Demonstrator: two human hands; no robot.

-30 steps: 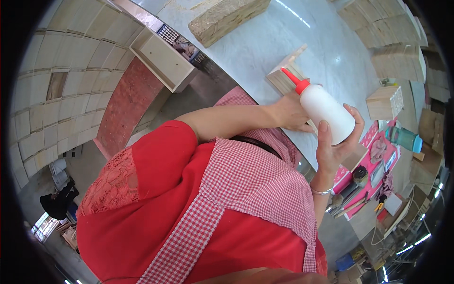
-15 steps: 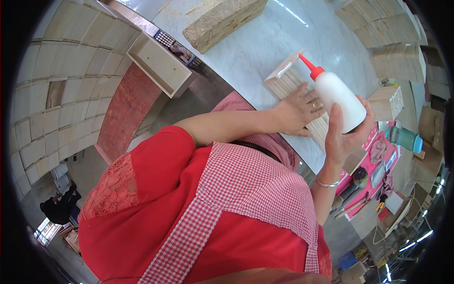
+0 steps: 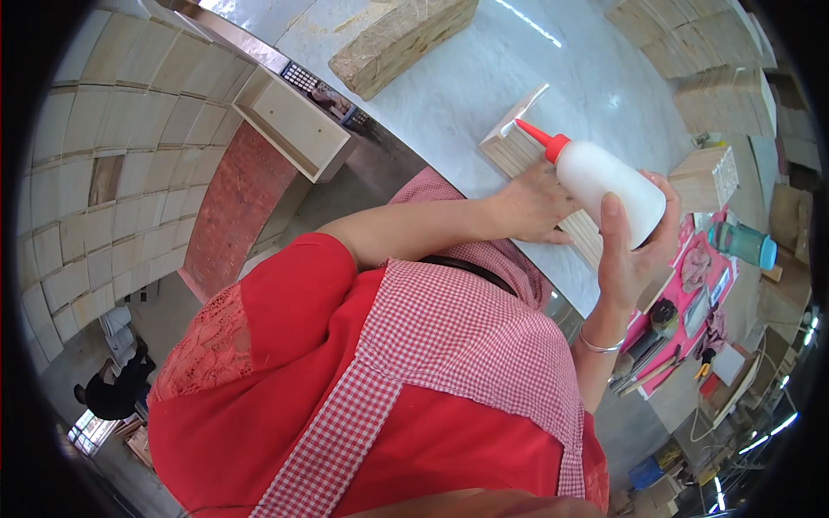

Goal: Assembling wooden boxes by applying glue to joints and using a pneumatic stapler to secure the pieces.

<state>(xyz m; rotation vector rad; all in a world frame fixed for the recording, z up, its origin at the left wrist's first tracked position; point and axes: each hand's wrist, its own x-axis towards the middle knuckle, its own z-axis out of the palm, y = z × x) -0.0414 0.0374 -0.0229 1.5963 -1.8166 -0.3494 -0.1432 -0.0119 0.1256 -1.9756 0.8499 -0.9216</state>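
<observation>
A white squeeze bottle with a red cone nozzle (image 3: 609,186) is held tilted in my right hand (image 3: 639,246), which is closed around its lower half. Its nozzle points up and left, with the tip over the far end of a row of pale wooden boards (image 3: 509,151), where a thin upright wooden piece (image 3: 528,105) stands. Whether the tip touches the wood I cannot tell. My left hand (image 3: 535,207) lies across the boards with its fingers apart, partly hidden behind the bottle. Nothing shows as gripped in it.
A wrapped block (image 3: 401,43) lies on the pale tabletop (image 3: 449,108). Stacked boards (image 3: 725,99) and a wooden bundle (image 3: 704,180) stand to the right, near a teal bottle (image 3: 741,244) and tools on a pink cloth (image 3: 643,332). An open wooden drawer box (image 3: 294,121) sits left, beside a wall of stacked wood (image 3: 129,164).
My right hand has tipped the bottle further, and its nozzle has moved left and down toward the end of the boards. My left hand has shifted slightly and is now more covered by the bottle.
</observation>
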